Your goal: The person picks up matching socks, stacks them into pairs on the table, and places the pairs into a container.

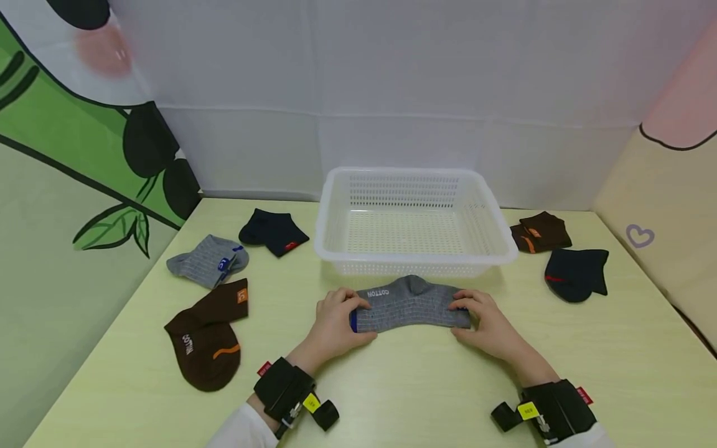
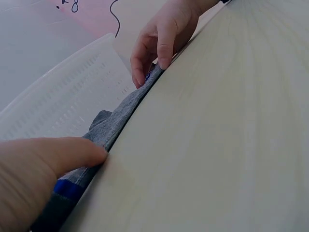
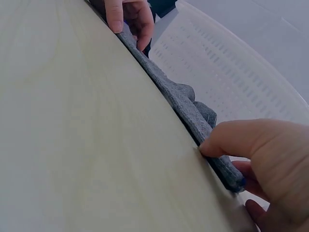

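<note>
Grey, the sock lay short of the table's far edge, fingers of left hand and right hand pinching its ends; uneven pulling could have skewed it.

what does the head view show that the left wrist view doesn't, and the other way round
Only the head view shows the brown socks and dark socks at both sides, another gray sock at left, and the purple heart.

Only the left wrist view shows a small black looped mark near its top.

Both show the gray sock between the left hand and right hand, the white basket and the table.
</note>
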Demonstrator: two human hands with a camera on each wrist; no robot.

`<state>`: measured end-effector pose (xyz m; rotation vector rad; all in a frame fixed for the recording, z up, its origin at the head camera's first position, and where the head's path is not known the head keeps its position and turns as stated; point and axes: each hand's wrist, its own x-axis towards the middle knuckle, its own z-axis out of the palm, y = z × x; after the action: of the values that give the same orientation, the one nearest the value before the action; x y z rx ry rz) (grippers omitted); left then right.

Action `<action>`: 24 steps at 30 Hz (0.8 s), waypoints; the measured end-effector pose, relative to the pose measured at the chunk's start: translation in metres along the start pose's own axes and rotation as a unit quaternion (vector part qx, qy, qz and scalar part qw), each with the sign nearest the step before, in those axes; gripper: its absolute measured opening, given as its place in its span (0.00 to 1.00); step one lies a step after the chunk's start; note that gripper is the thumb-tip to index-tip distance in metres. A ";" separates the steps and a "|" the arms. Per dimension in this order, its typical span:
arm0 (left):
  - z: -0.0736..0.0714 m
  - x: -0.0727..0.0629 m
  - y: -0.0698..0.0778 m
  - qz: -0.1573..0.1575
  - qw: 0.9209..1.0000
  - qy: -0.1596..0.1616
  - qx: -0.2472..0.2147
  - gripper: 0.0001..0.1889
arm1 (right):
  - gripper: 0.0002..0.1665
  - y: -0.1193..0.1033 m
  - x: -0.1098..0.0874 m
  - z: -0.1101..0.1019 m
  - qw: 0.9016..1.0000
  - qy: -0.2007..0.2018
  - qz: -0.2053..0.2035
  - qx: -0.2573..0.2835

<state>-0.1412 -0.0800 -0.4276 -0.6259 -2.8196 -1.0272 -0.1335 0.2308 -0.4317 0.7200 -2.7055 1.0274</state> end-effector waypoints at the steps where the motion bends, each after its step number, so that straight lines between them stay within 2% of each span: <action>1: 0.000 0.000 0.000 0.001 1.000 0.002 -0.001 0.19 | 0.19 0.000 0.000 0.000 1.000 0.001 -0.001 0.001; 5: 0.000 0.001 -0.001 0.001 1.000 0.012 -0.001 0.15 | 0.20 0.000 0.000 0.000 1.000 0.000 0.005 0.000; 13: 0.000 0.003 -0.003 -0.001 1.000 0.023 -0.005 0.15 | 0.22 -0.003 0.002 -0.002 0.999 -0.007 0.029 -0.017; 20: 0.001 0.003 -0.003 0.001 0.999 0.033 -0.013 0.16 | 0.20 -0.003 0.002 -0.001 0.999 0.010 0.023 -0.034; 24: 0.001 0.003 -0.003 0.006 0.999 0.046 -0.018 0.15 | 0.19 -0.003 0.002 -0.001 0.998 0.026 0.032 -0.037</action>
<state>-0.1445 -0.0801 -0.4294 -0.5836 -2.7203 -1.0792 -0.1337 0.2286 -0.4287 0.5890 -2.7210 0.9401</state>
